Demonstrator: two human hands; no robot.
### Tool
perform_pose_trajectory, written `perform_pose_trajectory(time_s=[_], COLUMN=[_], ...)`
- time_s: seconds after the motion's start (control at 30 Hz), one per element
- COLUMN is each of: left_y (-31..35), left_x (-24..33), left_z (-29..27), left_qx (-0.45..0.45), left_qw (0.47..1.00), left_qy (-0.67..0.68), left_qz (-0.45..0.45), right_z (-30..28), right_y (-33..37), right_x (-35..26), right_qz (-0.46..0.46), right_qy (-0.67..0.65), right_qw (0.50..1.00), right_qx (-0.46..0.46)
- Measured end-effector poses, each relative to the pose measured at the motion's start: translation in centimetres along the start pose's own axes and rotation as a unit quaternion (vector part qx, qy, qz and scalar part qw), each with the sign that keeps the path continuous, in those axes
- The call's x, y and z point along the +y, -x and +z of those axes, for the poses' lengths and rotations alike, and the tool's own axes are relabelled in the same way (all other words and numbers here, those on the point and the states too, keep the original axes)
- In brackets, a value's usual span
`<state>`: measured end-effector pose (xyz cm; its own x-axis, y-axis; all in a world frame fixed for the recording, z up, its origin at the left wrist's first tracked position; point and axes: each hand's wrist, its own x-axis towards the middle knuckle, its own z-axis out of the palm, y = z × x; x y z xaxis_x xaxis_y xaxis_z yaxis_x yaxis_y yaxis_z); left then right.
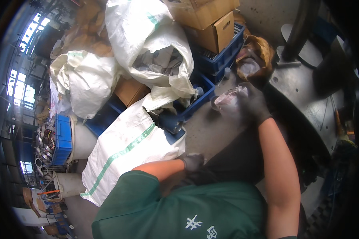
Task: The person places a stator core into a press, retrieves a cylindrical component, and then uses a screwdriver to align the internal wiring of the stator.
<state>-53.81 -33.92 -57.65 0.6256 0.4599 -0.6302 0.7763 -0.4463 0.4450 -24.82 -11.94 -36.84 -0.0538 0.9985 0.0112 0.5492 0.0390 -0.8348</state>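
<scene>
My right hand [256, 104], in a dark glove, is closed on a crumpled whitish-pink plastic-looking bundle [228, 100]; its kind and contents I cannot make out. Held out at arm's length, the bundle is over the grey floor between the blue crates and the metal machine. My left hand [194, 162], also dark-gloved, is low in front of my body, close to the lower end of a white woven sack [127, 153] with a green stripe. Its fingers are blurred and partly hidden. The dark mouth of that sack lies near a blue bin [175, 136].
An upright white sack [147, 24] gapes over crumpled grey-white material. Cardboard boxes [211, 34] sit on blue crates [215, 59] ahead, beside a brown bag [263, 49]. To my right is a round metal machine table [303, 107]. A blue crate [62, 139] and metal parts [46, 145] are left.
</scene>
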Motion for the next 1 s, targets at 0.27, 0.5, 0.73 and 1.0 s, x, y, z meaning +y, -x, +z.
perform_pose_trajectory(time_s=[0.27, 0.5, 0.73, 1.0], left_y=[0.6, -2.1, -6.4, -4.2], left_x=[-2.9, -1.1, -3.7, 0.3], left_z=[4.3, -5.5, -12.8, -21.5], left_qx=[-0.196, 0.239, 0.406, 0.411], left_qw=[0.976, 0.950, 0.898, 0.771], left_qy=[-0.018, 0.076, 0.028, 0.454], left_qz=[-0.087, -0.184, -0.168, 0.171], right_z=[0.5, 0.7, -0.3, 1.2], right_y=[-0.1, -1.2, -0.2, 1.3], right_x=[-0.3, 0.3, -1.1, -0.8], right_qz=[-0.005, 0.026, 0.066, -0.053], right_qy=[-0.032, -0.159, -0.214, -0.034], right_qw=[0.999, 0.982, 0.974, 0.963], right_qx=[0.010, 0.096, 0.039, -0.264])
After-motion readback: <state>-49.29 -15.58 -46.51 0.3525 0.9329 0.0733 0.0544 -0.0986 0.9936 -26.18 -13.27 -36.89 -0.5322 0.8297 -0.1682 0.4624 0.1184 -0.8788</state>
